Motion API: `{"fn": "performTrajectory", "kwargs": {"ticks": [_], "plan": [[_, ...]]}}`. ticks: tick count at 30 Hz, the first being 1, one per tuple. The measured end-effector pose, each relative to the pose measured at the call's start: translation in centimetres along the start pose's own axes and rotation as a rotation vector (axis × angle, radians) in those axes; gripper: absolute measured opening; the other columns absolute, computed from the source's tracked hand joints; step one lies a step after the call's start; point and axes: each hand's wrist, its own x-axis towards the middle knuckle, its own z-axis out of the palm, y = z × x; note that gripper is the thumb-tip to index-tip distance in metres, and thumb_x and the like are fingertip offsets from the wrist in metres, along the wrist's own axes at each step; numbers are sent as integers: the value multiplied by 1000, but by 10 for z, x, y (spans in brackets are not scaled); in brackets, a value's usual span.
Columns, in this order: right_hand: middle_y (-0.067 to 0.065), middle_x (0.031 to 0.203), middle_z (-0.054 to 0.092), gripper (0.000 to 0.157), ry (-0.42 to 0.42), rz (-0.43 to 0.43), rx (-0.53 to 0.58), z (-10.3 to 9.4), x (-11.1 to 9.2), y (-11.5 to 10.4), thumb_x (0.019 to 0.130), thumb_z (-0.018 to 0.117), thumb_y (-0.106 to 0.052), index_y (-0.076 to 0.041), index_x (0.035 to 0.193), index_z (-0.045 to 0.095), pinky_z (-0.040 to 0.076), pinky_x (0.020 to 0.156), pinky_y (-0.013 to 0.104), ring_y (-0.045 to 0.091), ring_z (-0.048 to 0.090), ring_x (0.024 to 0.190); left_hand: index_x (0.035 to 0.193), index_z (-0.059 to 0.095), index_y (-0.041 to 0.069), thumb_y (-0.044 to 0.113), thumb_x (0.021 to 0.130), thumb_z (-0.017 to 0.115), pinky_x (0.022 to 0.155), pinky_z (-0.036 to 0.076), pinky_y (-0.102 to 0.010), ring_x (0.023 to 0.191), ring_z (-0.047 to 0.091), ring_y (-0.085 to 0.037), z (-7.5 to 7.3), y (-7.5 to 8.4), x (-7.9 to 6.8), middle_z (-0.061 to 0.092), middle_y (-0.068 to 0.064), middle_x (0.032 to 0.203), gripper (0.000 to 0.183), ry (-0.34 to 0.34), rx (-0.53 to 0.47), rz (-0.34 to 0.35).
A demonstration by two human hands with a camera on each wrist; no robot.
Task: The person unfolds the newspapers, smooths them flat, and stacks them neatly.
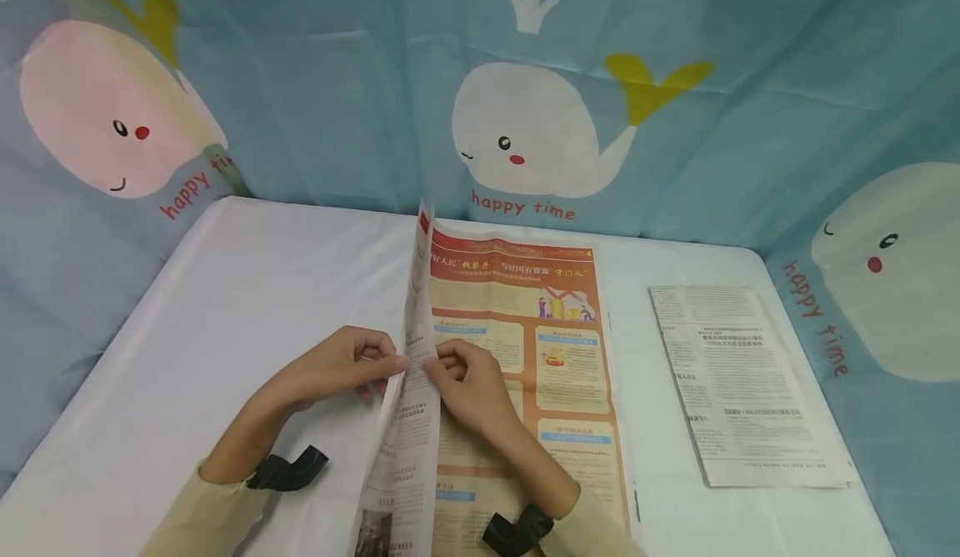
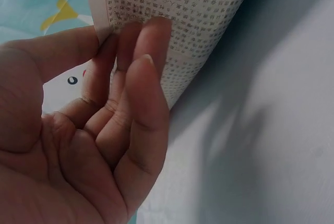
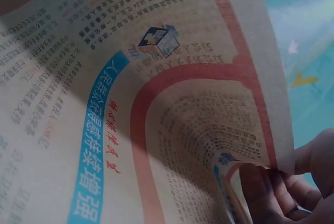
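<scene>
One newspaper (image 1: pixel 540 373) lies before us mid-table, one leaf (image 1: pixel 417 398) raised along its left side; our left hand (image 1: pixel 337 365) and right hand (image 1: pixel 474 382) each pinch that leaf's edge. Rightward, we see folded newsprint (image 1: pixel 738 386) on white cloth (image 1: pixel 247 290).

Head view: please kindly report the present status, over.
Left grip and right grip: both pinching raised sheet. Orange page: lying on table. Other newspaper: apart at right, not blocking.

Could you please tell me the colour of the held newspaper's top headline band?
The headline band is mostly red, seen best in the head view.
</scene>
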Motion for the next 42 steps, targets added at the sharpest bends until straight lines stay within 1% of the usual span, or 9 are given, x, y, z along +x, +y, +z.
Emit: {"fn": "performTrajectory", "kwargs": {"ticks": [4,8,11,15,18,23,29,37,42], "plan": [[11,87,72,17,36,14,14,-5,0,-1,99,71,-17,-3,104,77,50,64,17,4,61,68,94,65,2,30,102,72,67,61,-37,80,64,-21,-1,3,0,65,-10,84,30,-3,20,-4],[14,89,75,18,22,20,40,-13,-2,-1,99,72,-17,-1,106,77,51,64,18,5,65,70,95,63,1,27,100,74,65,61,-37,74,63,-19,-1,2,-3,65,-7,81,28,13,23,-6],[16,90,75,18,13,19,49,-22,-1,-3,99,73,-16,-1,106,77,52,63,18,6,67,70,103,64,-2,26,100,74,65,61,-37,69,64,-17,-2,-3,-8,69,-7,83,30,39,-4,-16],[16,91,75,20,1,56,61,-42,0,-4,99,74,-18,-1,108,76,55,63,21,8,70,69,125,64,-6,27,98,77,66,61,-34,74,68,-17,-3,-12,-17,76,-10,96,45,131,-25,-74],[15,93,76,23,6,119,99,-59,-2,-4,99,75,-20,0,111,74,58,65,23,11,72,70,133,62,-9,28,97,78,66,62,-33,77,72,-17,-6,-18,-25,79,-13,105,54,196,-20,-108],[14,95,74,26,41,173,150,-83,-9,-1,101,73,-19,3,115,71,60,65,25,15,72,73,129,66,-10,28,98,77,68,63,-32,77,77,-19,-11,-27,-33,81,-15,105,51,229,-43,-126],[11,97,71,27,71,180,155,-106,-21,-3,102,71,-20,2,117,71,61,68,26,16,72,78,129,66,-11,31,98,77,71,63,-30,79,77,-16,-13,-36,-42,82,-12,103,53,274,-47,-175],[8,106,74,34,-16,146,169,-141,-35,-1,103,70,-19,6,126,66,62,83,27,15,75,91,132,62,-11,30,103,71,73,63,-33,88,74,-12,-20,-54,-55,81,-9,106,51,242,-93,-169],[-1,101,76,39,12,173,159,-161,-42,-1,103,70,-19,8,130,63,61,80,28,12,75,89,137,57,-12,31,103,71,75,63,-32,89,74,-10,-25,-58,-61,81,-8,109,57,276,-91,-199]]}}
